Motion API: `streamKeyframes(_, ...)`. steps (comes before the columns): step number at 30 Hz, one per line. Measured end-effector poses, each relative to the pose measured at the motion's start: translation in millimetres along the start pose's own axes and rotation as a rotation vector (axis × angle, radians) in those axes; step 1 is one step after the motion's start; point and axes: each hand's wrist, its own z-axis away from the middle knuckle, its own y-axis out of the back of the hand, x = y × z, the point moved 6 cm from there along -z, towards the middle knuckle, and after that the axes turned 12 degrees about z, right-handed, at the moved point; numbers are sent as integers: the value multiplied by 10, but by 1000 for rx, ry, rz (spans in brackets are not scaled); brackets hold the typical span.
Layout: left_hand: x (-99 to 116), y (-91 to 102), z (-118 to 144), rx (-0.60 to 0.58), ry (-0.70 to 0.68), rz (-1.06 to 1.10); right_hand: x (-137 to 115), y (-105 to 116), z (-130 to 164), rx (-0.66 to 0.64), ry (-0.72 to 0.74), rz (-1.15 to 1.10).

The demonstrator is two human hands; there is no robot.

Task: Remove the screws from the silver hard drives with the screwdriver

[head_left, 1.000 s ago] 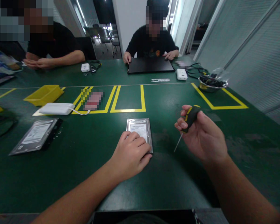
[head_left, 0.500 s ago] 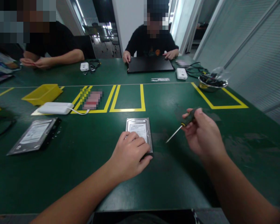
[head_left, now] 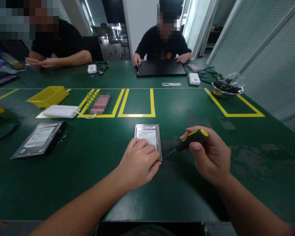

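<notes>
Nearest the camera, the person's two forearms reach out over a dark green table [head_left: 64, 183]. The left hand [head_left: 139, 162] lies palm down, fingers loosely spread, on the near end of a silver hard drive [head_left: 148, 136] that sits flat on the table in front of the person; it presses on the drive rather than gripping it. Just to the right, the right hand [head_left: 211, 157] is closed around the black and yellow handle of a screwdriver [head_left: 190, 139]. The thin shaft slants down and to the left, and its tip is at the drive's near right corner; whether it touches cannot be told.

Well to the left lies a second hard drive [head_left: 39, 139], flat beside a black frame. Beyond it rest a white box [head_left: 60, 111] with a cable and a yellow tray [head_left: 48, 96], next to yellow tape rectangles [head_left: 137, 114] marked on the table. Far right, a metal bowl [head_left: 227, 90] holds dark cables.

At the far edge, one person rests both hands on a closed black laptop [head_left: 161, 68], and another person at far left has hands together on the table
</notes>
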Motion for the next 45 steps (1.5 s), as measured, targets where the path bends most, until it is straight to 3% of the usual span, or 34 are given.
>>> streamKeyframes(23,-10,-47,-6,-9,23,24,-84,-53,-20,-97,88,148)
streamKeyframes(27,-6,-57,-19,0,32,22,-203,-15,-33,-138,152,274)
streamKeyframes(31,4,-65,-27,-5,43,31,-341,-27,-11,-201,320,382)
streamKeyframes(37,2,-65,-22,-8,51,30,-404,-13,-50,-226,370,317)
streamKeyframes(45,5,-55,-15,25,44,32,-807,18,-139,-291,495,372)
